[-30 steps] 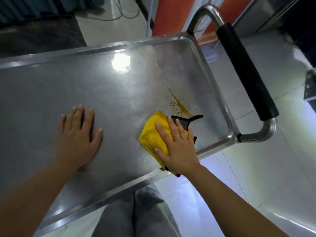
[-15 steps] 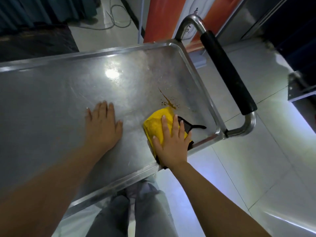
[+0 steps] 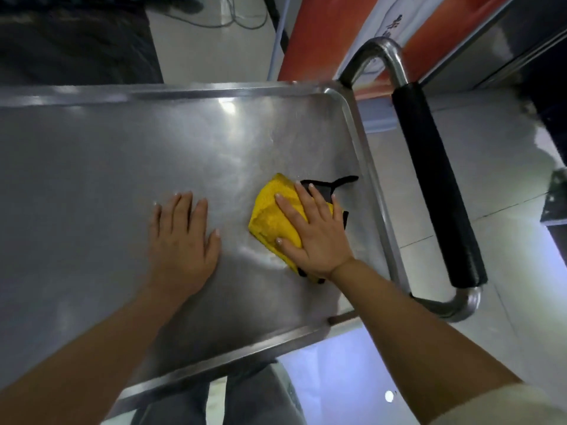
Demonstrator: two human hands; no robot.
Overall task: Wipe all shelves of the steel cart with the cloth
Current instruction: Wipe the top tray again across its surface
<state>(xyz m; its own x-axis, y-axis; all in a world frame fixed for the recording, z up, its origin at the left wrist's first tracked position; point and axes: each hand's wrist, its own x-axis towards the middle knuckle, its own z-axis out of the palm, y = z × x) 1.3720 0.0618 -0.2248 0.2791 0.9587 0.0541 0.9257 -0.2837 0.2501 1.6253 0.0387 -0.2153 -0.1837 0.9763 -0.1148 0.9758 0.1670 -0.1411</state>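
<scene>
The right hand (image 3: 316, 231) lies flat on the cloth (image 3: 270, 216), with the fingers spread and nearly straight; it presses the cloth down on the top shelf (image 3: 107, 167) and does not pinch it. The cloth is folded, yellow on the side that shows, with a black edge or black underside that comes out beyond the fingertips. It lies near the right end of the shelf, just beside the raised rim on the side of the handle (image 3: 435, 182). The left hand (image 3: 181, 237) rests open and flat on the bare steel, a little apart from the cloth, and holds nothing; I think it only steadies the cart.

The cloth looks soft, thin and light. It will probably bunch up or unfold if only the fingertips push it, so a flat palm over the middle of the fold seems the best place to hold it. The steel is smooth and shiny, so the cloth should slide easily on it. The cart may also roll if the push is strong, but the wheels are not in view.

Several things cannot be seen. The lower shelves are fully hidden under the top shelf. The left part of the top shelf is cut off by the edge of the picture. What lies under the cloth and the palm is covered. The shelf has bright reflections, so it is hard to say whether some dirt is on it.
</scene>
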